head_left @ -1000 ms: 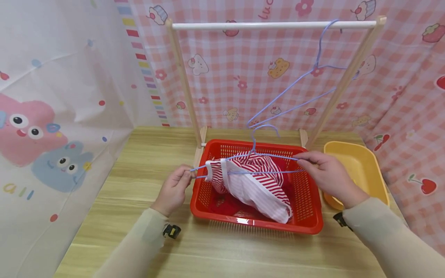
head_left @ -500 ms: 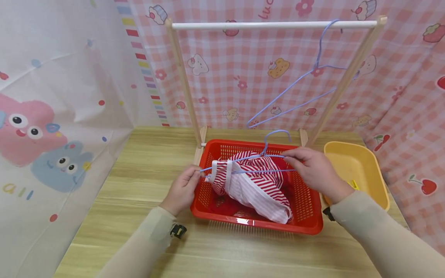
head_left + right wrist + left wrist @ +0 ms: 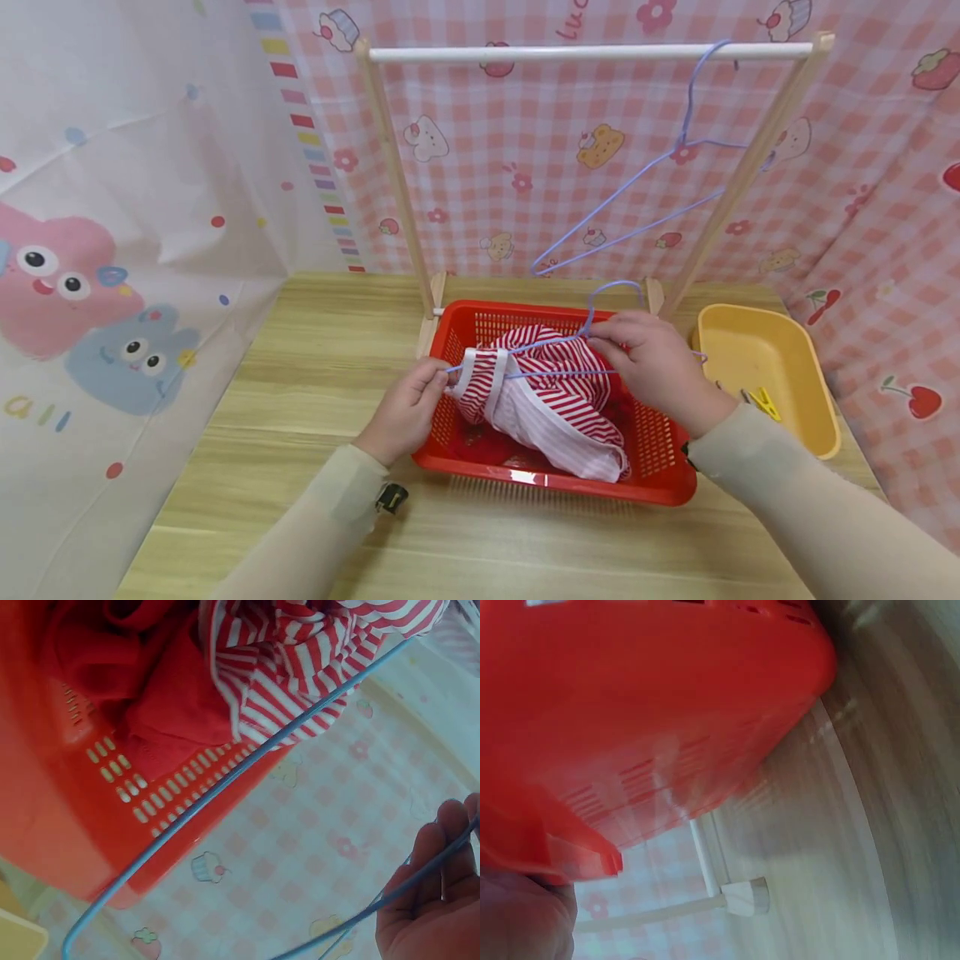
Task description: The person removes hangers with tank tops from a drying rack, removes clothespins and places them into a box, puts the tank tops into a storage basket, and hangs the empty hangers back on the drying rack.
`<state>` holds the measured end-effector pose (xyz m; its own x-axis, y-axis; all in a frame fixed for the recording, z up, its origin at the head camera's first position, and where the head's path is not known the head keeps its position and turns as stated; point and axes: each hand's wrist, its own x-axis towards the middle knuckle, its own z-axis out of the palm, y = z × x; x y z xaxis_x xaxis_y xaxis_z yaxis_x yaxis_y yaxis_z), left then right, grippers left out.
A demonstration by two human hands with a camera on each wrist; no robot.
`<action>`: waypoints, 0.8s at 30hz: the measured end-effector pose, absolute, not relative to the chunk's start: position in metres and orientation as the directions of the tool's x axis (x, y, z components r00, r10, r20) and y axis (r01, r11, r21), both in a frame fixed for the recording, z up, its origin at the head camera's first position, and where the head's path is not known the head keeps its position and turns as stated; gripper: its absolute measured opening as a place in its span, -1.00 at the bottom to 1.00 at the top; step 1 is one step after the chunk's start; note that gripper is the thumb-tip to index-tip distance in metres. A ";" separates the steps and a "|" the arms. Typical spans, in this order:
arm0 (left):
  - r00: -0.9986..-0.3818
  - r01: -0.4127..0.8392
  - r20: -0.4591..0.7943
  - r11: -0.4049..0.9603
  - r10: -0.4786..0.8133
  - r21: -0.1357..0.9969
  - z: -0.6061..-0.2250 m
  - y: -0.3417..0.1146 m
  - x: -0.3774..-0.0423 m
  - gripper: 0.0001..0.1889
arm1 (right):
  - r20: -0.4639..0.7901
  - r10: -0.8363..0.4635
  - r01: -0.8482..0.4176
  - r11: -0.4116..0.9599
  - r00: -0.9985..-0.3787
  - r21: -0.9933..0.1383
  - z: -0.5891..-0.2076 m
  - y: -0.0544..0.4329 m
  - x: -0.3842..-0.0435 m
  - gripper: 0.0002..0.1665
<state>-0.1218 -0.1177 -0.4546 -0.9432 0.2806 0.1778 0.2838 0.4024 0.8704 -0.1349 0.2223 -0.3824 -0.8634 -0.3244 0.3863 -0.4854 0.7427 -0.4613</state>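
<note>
A blue wire hanger [image 3: 590, 310] lies over the red basket [image 3: 517, 477], its left part inside a red-and-white striped garment [image 3: 555, 429]. At the garment's white-trimmed opening, my left hand [image 3: 402, 410] pinches the hanger's left end. My right hand [image 3: 663, 371] holds the upper wire just right of the hook. The hanger's right end sticks out beyond that hand. In the right wrist view, the lower wire [image 3: 225, 782] runs across in front of the striped cloth, and fingers curl at the upper wire. Plain red cloth [image 3: 172, 720] lies under the striped garment.
Behind the basket stands a wooden rack with a white bar [image 3: 562, 55]; a second blue hanger [image 3: 688, 100] hangs at its right side. A yellow tray [image 3: 738, 329] with a yellow clothespin [image 3: 765, 403] sits to the right. Patterned cloth walls enclose the table [image 3: 315, 333].
The hanger has shifted right, its left end going deeper into the striped garment. My right hand has slid left along the wire toward the hook; my left hand has moved right to the garment's opening.
</note>
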 end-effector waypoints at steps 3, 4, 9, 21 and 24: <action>-0.942 0.282 0.157 0.452 0.295 0.846 -0.453 -0.115 -0.122 -0.78 | 0.430 -0.337 -0.520 0.733 -0.838 -0.439 -0.383 0.218 -0.137 -0.89; -0.942 0.286 0.154 0.470 0.300 0.835 -0.453 -0.115 -0.122 -0.77 | 0.440 -0.336 -0.526 0.729 -0.833 -0.438 -0.383 0.216 -0.138 -0.91; -0.945 0.257 0.087 0.550 0.315 0.795 -0.449 -0.111 -0.123 -0.71 | 0.447 -0.321 -0.524 0.713 -0.835 -0.467 -0.384 0.212 -0.139 -0.90; -0.917 0.304 0.124 0.462 0.379 0.833 -0.442 -0.102 -0.124 -0.28 | 0.343 -0.295 -0.441 0.734 -0.892 -0.517 -0.390 0.214 -0.138 -0.82; -0.902 0.351 0.130 0.523 0.412 0.777 -0.442 -0.101 -0.125 -0.28 | 0.322 -0.293 -0.427 0.739 -0.900 -0.521 -0.391 0.214 -0.138 -0.83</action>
<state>-0.1252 -0.1014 -0.4415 -0.9018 0.4120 0.1305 0.3512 0.5226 0.7768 -0.1379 0.2144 -0.3908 -0.9003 -0.2935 0.3216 -0.4270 0.7390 -0.5211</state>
